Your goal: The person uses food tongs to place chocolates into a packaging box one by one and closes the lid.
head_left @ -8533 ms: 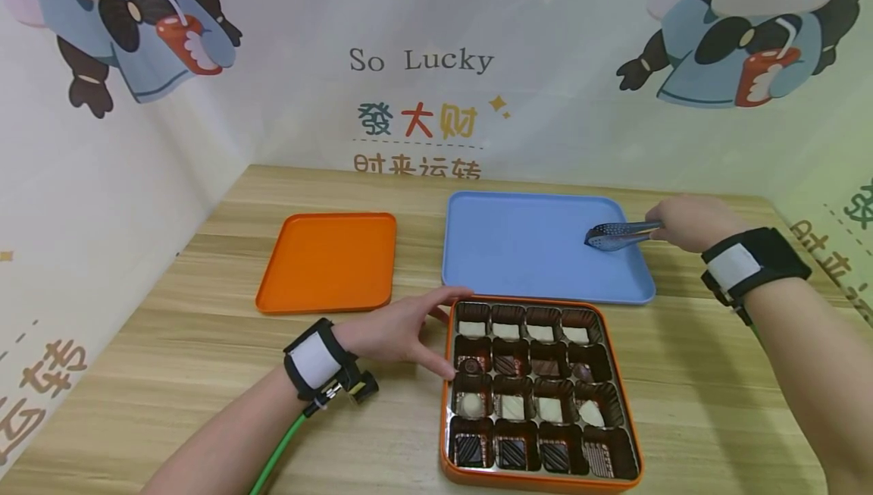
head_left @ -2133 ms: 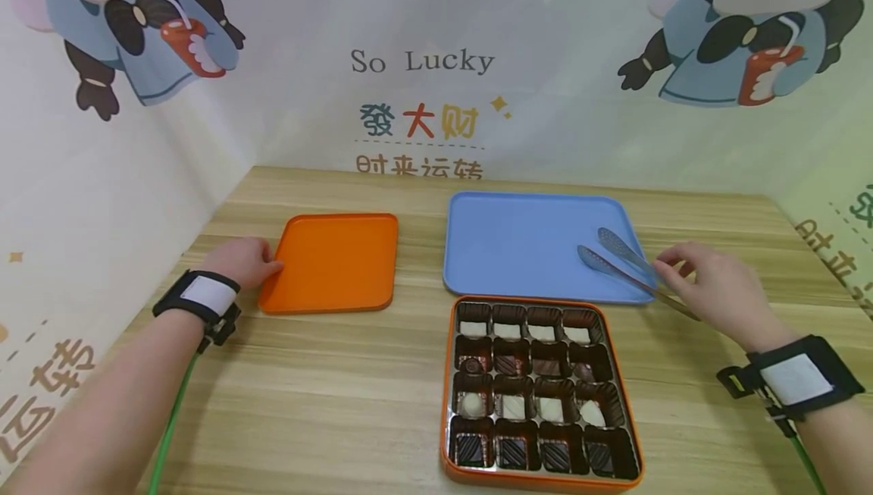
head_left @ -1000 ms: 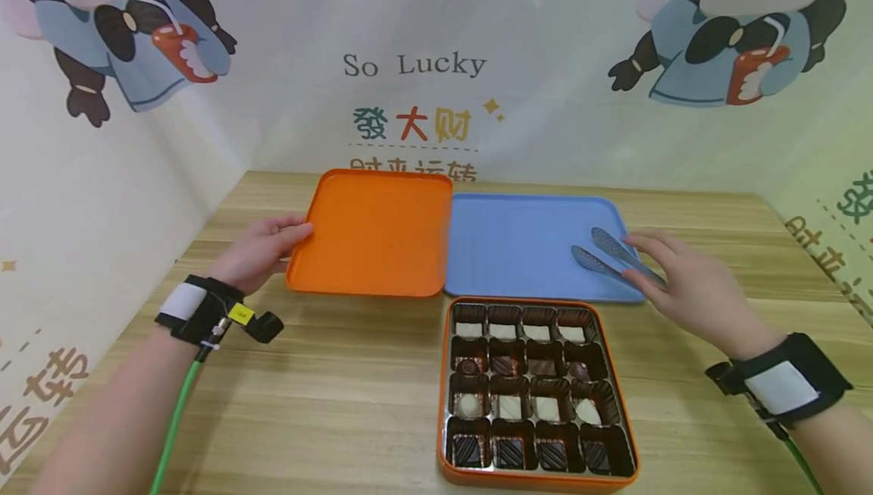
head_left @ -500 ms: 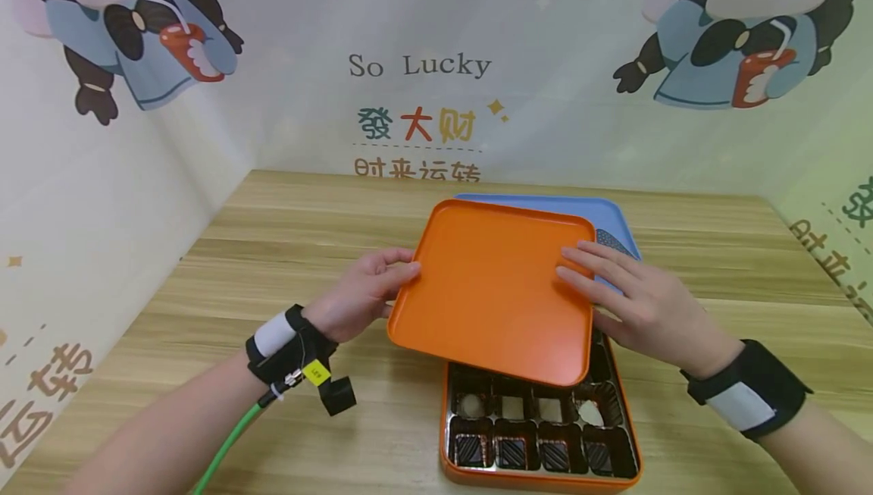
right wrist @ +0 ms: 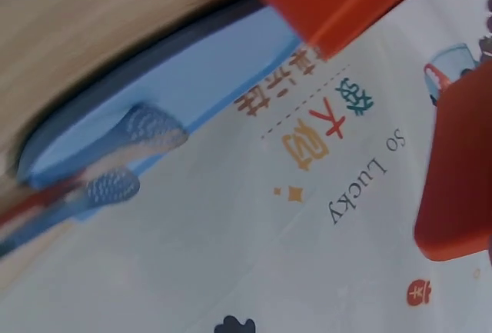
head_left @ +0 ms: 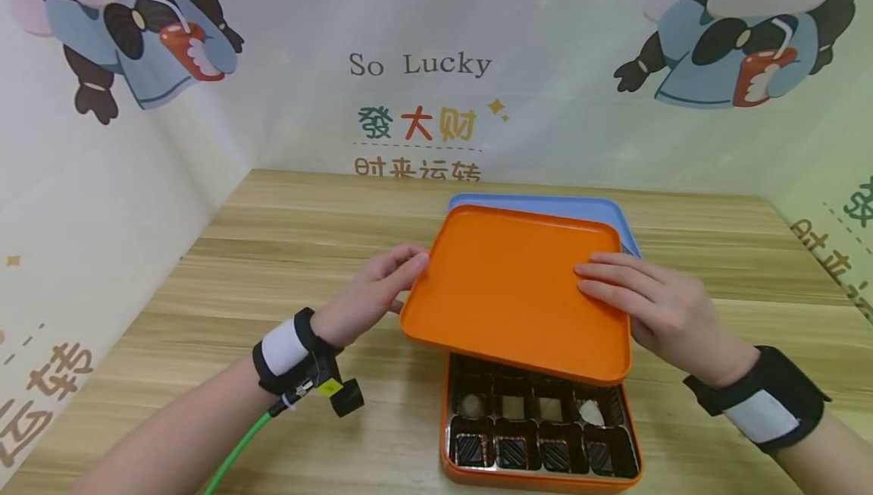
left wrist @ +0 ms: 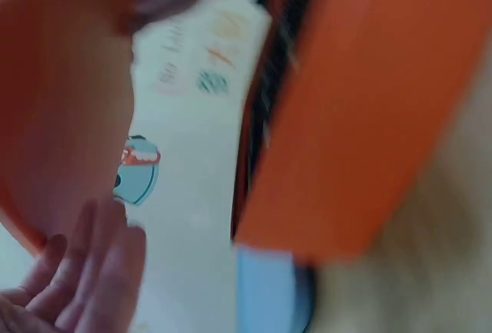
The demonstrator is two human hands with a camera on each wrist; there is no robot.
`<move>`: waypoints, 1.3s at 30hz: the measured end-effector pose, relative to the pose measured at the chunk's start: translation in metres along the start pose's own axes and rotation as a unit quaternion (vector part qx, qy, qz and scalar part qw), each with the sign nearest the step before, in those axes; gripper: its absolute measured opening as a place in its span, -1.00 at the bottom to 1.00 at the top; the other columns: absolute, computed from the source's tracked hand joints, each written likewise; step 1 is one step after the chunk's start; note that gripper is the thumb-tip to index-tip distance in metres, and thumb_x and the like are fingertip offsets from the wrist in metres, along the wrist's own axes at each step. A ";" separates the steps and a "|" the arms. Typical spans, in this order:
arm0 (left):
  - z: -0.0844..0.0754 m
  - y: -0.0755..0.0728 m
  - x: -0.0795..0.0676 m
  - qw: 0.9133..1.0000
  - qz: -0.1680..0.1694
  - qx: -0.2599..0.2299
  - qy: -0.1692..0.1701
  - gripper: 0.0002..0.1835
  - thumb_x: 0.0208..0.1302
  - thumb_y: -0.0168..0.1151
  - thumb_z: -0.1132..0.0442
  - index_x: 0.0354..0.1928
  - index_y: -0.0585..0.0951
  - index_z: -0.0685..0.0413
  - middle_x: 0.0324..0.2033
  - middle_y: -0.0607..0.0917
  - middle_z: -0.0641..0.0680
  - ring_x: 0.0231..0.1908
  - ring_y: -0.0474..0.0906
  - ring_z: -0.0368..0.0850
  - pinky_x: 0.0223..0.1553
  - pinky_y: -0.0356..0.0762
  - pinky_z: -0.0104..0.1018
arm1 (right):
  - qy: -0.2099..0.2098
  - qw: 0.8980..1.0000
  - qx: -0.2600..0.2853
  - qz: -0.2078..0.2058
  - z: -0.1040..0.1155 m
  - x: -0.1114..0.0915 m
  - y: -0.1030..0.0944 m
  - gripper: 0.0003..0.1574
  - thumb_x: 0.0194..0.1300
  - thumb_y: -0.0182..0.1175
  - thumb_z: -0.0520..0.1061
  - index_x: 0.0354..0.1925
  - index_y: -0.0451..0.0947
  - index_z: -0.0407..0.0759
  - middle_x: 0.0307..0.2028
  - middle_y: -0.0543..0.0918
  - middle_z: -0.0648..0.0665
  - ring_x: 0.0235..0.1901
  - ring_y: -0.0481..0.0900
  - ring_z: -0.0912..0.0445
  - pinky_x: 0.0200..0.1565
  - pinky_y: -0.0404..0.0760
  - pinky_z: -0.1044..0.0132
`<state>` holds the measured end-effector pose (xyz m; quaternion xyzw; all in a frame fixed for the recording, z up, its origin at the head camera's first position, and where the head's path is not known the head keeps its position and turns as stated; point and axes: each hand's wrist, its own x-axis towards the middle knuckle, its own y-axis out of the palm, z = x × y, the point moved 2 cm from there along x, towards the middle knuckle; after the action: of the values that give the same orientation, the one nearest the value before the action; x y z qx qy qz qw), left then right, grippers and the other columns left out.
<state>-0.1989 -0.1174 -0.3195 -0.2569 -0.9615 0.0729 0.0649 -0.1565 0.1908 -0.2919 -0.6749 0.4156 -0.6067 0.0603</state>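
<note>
An orange lid (head_left: 518, 290) is held tilted above the orange box of chocolates (head_left: 542, 477) in the head view. My left hand (head_left: 371, 289) grips its left edge, thumb on top and fingers underneath. At the right edge, my right hand (head_left: 671, 317) lays its fingers over the top face; its thumb is hidden. The lid covers the back rows of the box. White chocolates (head_left: 549, 409) and dark striped chocolates (head_left: 554, 455) show in the front rows. In the left wrist view, a gap separates the lid's underside (left wrist: 61, 118) from the box wall (left wrist: 377, 125).
Behind the box lies a blue tray (head_left: 546, 203), mostly covered by the lid from above. Metal tongs (right wrist: 146, 129) rest at the tray's right end. A printed cloth wall (head_left: 423, 17) borders the wooden table (head_left: 259, 252) at the back and sides.
The left hand lifted the orange lid from the table's left side and carried it right, over the box. The right hand released the tongs on the blue tray and took the lid's right edge.
</note>
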 end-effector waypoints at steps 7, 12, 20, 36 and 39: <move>-0.010 -0.003 -0.001 0.951 -0.054 0.227 0.205 -0.51 0.34 -0.02 0.13 0.29 0.22 -0.06 0.21 0.32 -0.03 0.17 0.22 -0.17 0.01 0.35 -0.14 | 0.125 0.987 0.096 -0.020 0.000 -0.001 -0.012 -0.60 0.30 0.03 0.05 -0.18 0.56 -0.25 -0.26 0.63 -0.10 -0.23 0.55 0.18 -0.11 0.43 0.42; -0.018 0.004 0.000 0.924 -0.040 0.253 0.285 -0.53 0.30 0.04 0.21 0.25 0.28 -0.04 0.13 0.42 -0.05 0.12 0.31 -0.17 0.03 0.33 -0.15 | 0.231 0.941 0.247 -0.019 -0.002 -0.008 -0.019 -0.74 0.21 0.10 -0.28 -0.10 0.51 -0.33 -0.22 0.62 -0.03 -0.32 0.52 0.25 -0.32 0.44 0.48; -0.017 0.019 -0.015 0.975 0.054 0.086 0.200 -0.56 0.23 0.11 0.30 0.17 0.35 0.07 -0.17 0.64 0.05 -0.25 0.59 -0.06 -0.30 0.53 -0.16 | 0.417 0.786 0.445 0.102 0.003 -0.019 -0.023 -0.73 0.32 -0.15 -0.40 -0.07 0.40 -0.27 -0.37 0.59 -0.16 -0.50 0.53 0.03 -0.47 0.53 0.23; 0.016 0.052 -0.043 0.982 0.161 -0.014 -0.101 -0.24 0.37 -0.07 0.07 0.39 -0.27 0.02 -0.67 0.57 0.24 -0.65 0.53 0.11 -0.58 0.47 0.07 | 0.526 0.667 0.432 0.302 0.017 -0.049 0.002 -0.55 0.46 -0.27 -0.01 0.02 0.21 -0.38 -0.72 0.44 -0.17 -0.92 0.25 -0.05 -0.84 0.30 0.11; 0.018 0.055 -0.047 0.980 0.170 -0.001 -0.103 -0.23 0.37 -0.08 0.07 0.38 -0.29 0.08 -0.69 0.55 0.23 -0.69 0.51 0.09 -0.62 0.47 0.03 | 0.522 0.665 0.439 0.304 0.024 -0.054 0.002 -0.55 0.46 -0.27 -0.02 0.03 0.20 -0.39 -0.74 0.44 -0.15 -0.92 0.23 -0.09 -0.86 0.27 0.10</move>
<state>-0.1348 -0.0962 -0.3507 -0.4079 -0.9053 0.1082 -0.0476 -0.1324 0.2136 -0.3409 0.0203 0.2467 -0.9200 0.3038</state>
